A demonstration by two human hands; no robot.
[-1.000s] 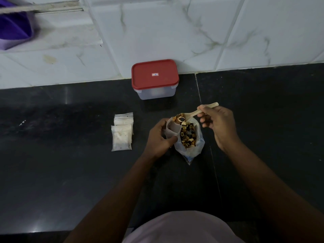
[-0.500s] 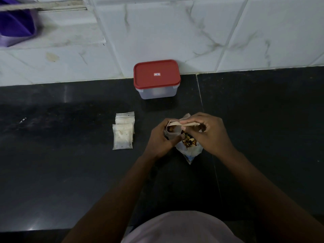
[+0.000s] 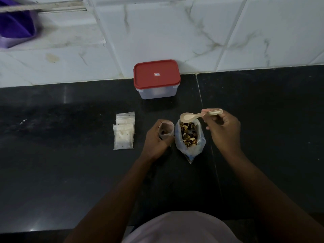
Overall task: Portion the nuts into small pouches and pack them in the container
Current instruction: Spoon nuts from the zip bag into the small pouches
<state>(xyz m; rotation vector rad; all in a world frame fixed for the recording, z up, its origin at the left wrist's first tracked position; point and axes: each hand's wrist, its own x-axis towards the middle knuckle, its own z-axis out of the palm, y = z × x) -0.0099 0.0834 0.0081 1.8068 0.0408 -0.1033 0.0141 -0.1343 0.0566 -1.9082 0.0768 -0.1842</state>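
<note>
Pouch [image 3: 166, 130]: one, gripped by left hand [image 3: 155, 141] fingers.
Spoon [image 3: 188, 117]: one, pinched by right hand [image 3: 223, 132] fingers.
Nut bag [image 3: 190, 137]: one.

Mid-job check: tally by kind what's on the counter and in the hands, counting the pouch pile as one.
Red-lidded container: 1
Nut bag: 1
Spoon, in right hand: 1
Open pouch, in left hand: 1
Pouch pile: 1
Total: 5
</note>
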